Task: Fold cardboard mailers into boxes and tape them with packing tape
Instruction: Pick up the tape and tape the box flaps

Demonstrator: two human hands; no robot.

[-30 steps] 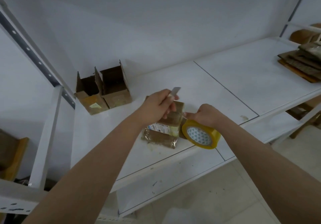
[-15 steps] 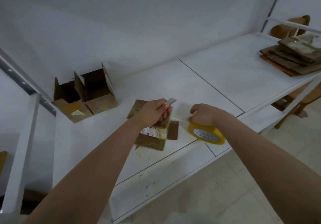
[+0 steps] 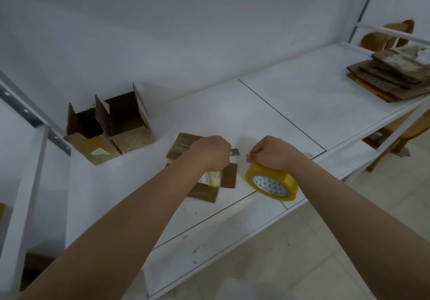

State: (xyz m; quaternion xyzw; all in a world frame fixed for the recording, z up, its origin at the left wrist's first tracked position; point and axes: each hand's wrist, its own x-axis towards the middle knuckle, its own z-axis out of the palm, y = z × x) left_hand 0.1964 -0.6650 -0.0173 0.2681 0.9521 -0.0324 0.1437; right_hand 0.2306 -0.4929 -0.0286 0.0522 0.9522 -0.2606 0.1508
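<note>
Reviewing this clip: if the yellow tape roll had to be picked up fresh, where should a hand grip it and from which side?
Probably across the outer rim of the tape roll, coming from above. It stands tilted on edge at the shelf front, so thumb and fingers can straddle its width, much as the right hand grips it.

Two forearms are seen reaching in from the lower edge of the view, both bare from the frame edge to the wrist; no sleeve, cuff or glove is worn on either. The left hand [image 3: 210,153] and the right hand [image 3: 271,151] are likewise uncovered. No watch, bracelet or ring can be made out on the wrists or on the fingers that show. Short, unpainted nails are glimpsed on the right hand.
</note>
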